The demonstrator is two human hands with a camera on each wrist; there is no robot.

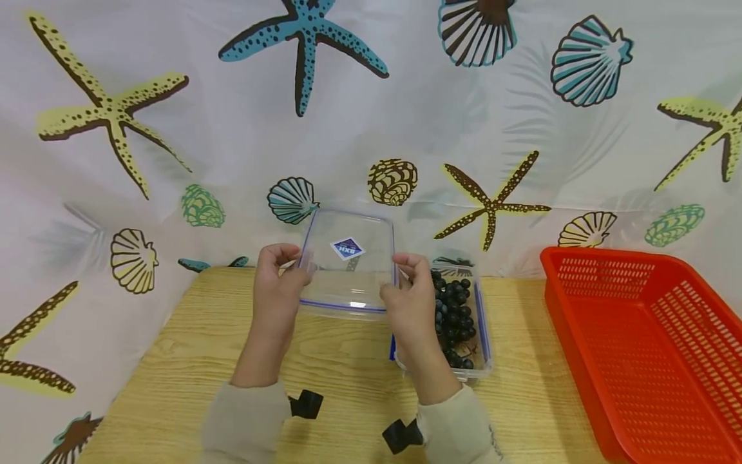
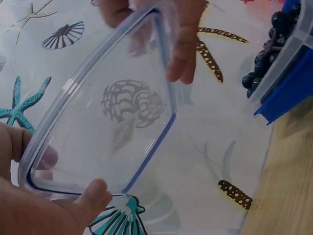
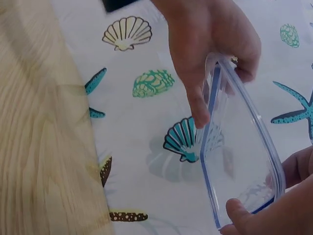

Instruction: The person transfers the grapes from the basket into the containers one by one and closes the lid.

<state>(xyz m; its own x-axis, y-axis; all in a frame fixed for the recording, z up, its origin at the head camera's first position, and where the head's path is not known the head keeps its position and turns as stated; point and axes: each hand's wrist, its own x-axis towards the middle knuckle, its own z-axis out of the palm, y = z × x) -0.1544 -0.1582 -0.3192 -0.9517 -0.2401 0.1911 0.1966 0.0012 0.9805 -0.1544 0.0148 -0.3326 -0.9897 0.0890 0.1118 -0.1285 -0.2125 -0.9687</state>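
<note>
A clear plastic lid [image 1: 324, 283] with a blue seal round its edge and a blue-and-white label is held up over the table, tilted. At its left edge my left hand [image 1: 279, 278] pinches it between thumb and fingers. The right hand [image 1: 410, 299] grips the opposite edge the same way. In the left wrist view, the lid [image 2: 83, 147] shows its blue seal. Behind my right forearm stands a clear container [image 1: 485, 345] with dark grapes [image 1: 455, 316] in it, partly hidden by that hand. A blue flap hangs at the container's side.
A red plastic basket [image 1: 585, 361] stands on the right of the wooden table [image 1: 191, 361]. A white cloth [image 1: 243, 142] printed with starfish and shells hangs behind the table's back edge. Black camera mounts [image 1: 307, 405] stick out from both wrists.
</note>
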